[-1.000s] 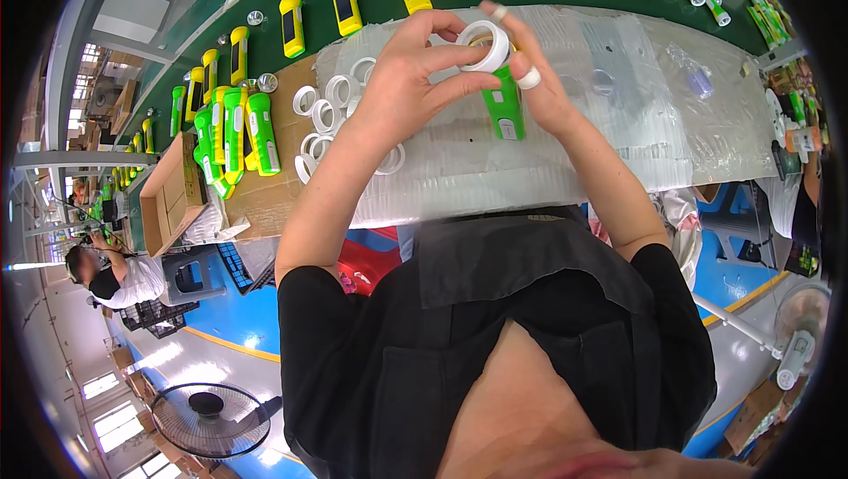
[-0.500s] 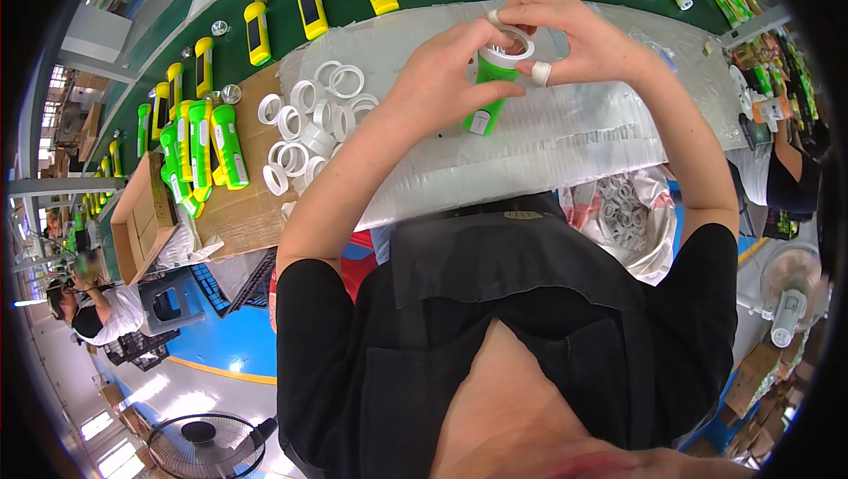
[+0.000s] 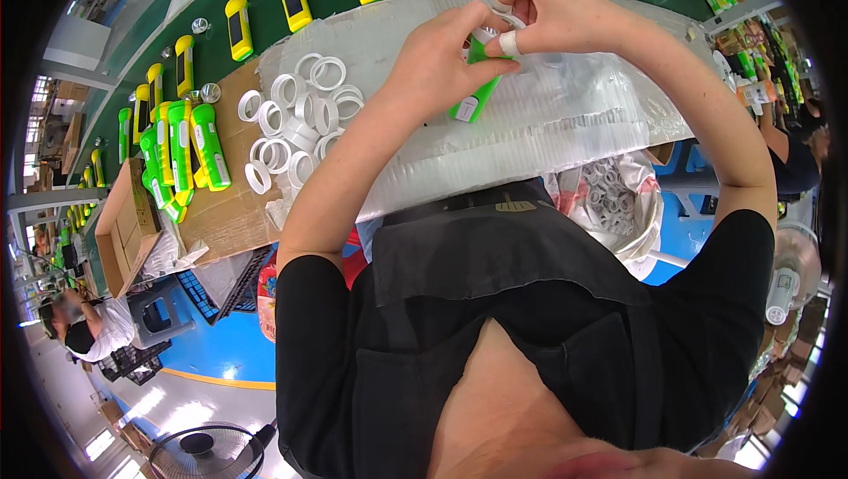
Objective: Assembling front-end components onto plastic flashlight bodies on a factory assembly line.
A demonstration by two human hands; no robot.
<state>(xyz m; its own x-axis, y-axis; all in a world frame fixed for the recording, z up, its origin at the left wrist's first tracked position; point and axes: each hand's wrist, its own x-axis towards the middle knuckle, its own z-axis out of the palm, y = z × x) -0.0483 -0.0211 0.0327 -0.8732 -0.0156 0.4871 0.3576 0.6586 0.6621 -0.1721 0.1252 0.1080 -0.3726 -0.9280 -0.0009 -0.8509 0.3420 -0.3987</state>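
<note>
The fingers of the left hand are closed around the upper part of a green flashlight, while the right hand pinches a white ring at its upper end (one right digit wears a white wrap). The flashlight is tilted, over the plastic sheet. To the left lie loose white rings, then piled green and yellow flashlights near an open carton.
</note>
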